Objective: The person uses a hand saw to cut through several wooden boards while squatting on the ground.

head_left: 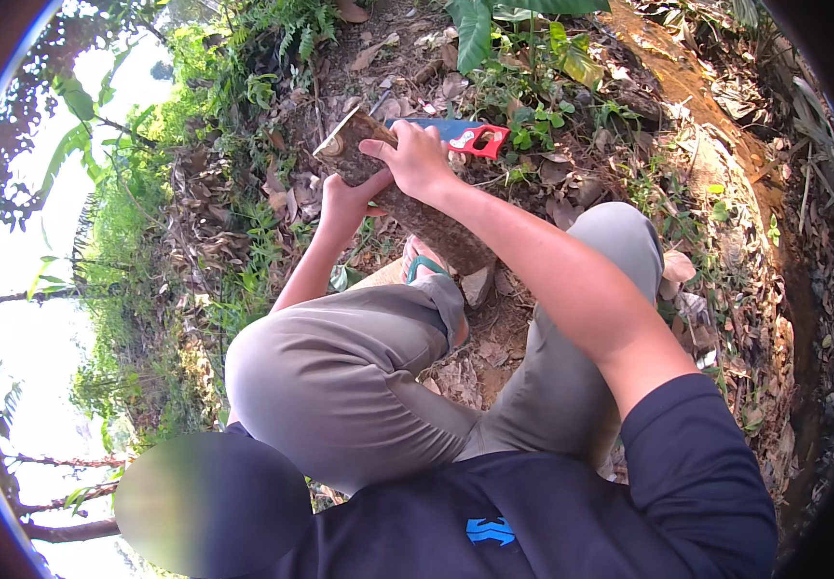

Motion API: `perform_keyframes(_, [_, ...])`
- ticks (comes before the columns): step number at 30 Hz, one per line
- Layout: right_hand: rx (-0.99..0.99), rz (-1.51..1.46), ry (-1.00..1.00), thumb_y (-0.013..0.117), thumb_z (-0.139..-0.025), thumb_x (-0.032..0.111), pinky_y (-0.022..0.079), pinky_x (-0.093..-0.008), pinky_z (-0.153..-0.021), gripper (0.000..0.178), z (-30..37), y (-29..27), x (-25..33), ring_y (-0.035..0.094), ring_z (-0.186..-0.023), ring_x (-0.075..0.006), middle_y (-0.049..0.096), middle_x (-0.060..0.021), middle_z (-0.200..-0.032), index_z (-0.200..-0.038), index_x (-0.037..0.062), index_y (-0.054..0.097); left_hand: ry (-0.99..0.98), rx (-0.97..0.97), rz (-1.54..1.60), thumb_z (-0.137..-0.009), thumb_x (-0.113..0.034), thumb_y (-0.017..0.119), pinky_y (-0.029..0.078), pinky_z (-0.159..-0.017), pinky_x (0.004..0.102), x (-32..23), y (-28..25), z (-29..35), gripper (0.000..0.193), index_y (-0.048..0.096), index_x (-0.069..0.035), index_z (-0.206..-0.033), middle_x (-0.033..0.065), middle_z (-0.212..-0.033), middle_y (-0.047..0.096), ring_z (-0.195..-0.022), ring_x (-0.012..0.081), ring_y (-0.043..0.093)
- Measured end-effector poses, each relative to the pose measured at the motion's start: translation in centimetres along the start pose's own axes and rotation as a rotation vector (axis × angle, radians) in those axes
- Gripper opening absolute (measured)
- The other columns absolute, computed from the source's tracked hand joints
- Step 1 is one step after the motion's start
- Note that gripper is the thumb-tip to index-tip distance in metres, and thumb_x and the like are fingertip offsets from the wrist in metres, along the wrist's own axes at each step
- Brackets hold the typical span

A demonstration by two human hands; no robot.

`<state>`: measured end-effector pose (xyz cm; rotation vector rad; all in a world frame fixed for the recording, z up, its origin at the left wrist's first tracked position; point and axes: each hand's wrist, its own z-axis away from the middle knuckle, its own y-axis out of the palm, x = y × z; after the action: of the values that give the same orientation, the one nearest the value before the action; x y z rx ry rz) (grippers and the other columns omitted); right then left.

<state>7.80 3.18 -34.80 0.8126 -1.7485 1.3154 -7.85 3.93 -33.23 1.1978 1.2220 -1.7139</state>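
Note:
A short log point(431, 224) with rough brown bark lies slantwise in front of my feet, its pale cut end point(338, 135) tilted up at the far left. My left hand point(346, 201) grips the log's left side, the thumb reaching across the bark. On the upper right side, my right hand point(415, 162) is closed round it, fingers bent over the far edge. Just beyond the right hand rests a handsaw with a red handle point(480, 142) and a blue blade point(436, 128). Part of the blade is hidden behind the log and that hand.
My foot in a green-strapped sandal point(424, 265) is close to the log's near end, beside a small stone point(478, 286). Dry leaves and low weeds cover the ground. Broad green leaves point(473, 34) hang at the far side; an orange-brown trunk or bank point(668, 58) runs along the right.

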Motion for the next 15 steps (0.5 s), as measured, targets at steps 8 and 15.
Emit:
perform_keyframes(8, [-0.036,0.013,0.155,0.069,-0.092,0.058,0.049,-0.0516,-0.096,0.063,0.3,0.9,-1.4,0.067,-0.108,-0.0423,0.073,-0.0241,-0.107,-0.112,-0.0007,0.068,-0.12,0.058,0.037,-0.089,-0.028,0.079,0.063,-0.059,0.0276,1.4,1.1,0.1,0.038,0.072,0.001,-0.113,0.0079,-0.101,0.076,-0.082,0.0139,0.075])
perform_keyframes(15, [0.193,-0.121,0.088,0.073,-0.093,0.045,0.054,-0.0404,-0.083,0.051,-1.0,0.0,-2.5,0.073,-0.093,-0.0304,0.076,-0.0186,-0.097,-0.106,-0.0034,0.071,-0.124,0.039,-0.127,-0.087,-0.027,0.082,0.064,-0.059,0.0279,2.2,0.0,0.5,0.041,0.072,0.0,-0.116,0.0074,-0.101,0.076,-0.087,0.0162,0.076])
